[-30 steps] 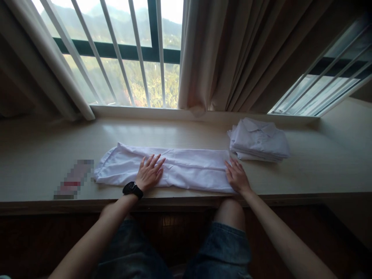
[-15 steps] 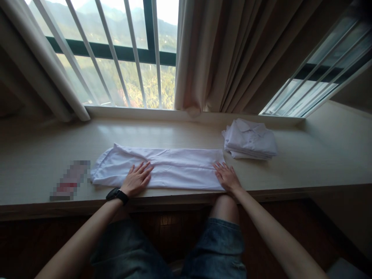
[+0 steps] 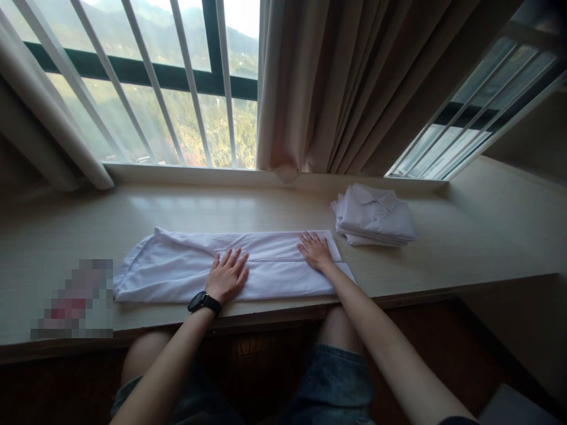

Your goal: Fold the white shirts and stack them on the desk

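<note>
A white shirt, folded into a long strip, lies flat along the front of the pale ledge. My left hand, with a black watch at its wrist, rests palm down on the near middle of the cloth, fingers spread. Toward the right end, on the far half of the strip, my right hand lies flat with its fingers apart. Neither hand grips the fabric. Beyond that end sits a stack of folded white shirts, the top one showing its collar and buttons.
The ledge runs below a barred window and beige curtains. A pixelated item lies at the left near the front edge. My knees are just below that edge.
My right hand has slid away from me and a little left over the cloth. My left hand has shifted right. The view has tilted slightly.
</note>
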### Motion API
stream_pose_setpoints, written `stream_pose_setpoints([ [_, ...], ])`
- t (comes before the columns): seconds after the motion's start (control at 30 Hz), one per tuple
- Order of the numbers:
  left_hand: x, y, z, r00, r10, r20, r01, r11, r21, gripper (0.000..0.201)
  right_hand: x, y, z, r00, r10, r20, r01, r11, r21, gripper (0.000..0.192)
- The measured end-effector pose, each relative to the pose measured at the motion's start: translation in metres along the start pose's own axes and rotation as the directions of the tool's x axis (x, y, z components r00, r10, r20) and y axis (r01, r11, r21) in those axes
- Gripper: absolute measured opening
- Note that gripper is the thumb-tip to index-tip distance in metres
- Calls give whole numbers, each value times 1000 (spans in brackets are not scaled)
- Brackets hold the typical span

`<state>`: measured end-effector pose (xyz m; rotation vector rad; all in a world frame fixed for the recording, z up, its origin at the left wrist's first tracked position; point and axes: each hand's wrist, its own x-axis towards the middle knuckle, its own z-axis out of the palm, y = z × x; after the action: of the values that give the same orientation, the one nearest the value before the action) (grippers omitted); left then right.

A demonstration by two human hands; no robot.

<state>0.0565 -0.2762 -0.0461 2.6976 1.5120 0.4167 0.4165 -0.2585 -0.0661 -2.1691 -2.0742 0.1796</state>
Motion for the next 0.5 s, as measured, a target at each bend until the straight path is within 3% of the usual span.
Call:
stream_pose_setpoints([
  [0.27, 1, -2, 0, 1000, -1, 6, 2, 1000, -8, 54, 9, 40, 1, 963, 228, -143, -215, 971, 104, 62],
  [0.33, 1, -2, 0, 1000, 3, 5, -3, 1000, -10, 54, 0, 45, -5, 907, 345, -243, -322, 938, 132, 64],
  [0.4, 0, -2, 1, 1000, 9, -3, -9, 1000, -12, 54, -16, 49, -13, 821, 462, -336, -419, 887, 195, 66],
  [0.5, 0, -2, 2, 1000, 14, -5, -14, 1000, -6, 55, -46, 54, -25, 732, 620, -282, -568, 784, 250, 65],
])
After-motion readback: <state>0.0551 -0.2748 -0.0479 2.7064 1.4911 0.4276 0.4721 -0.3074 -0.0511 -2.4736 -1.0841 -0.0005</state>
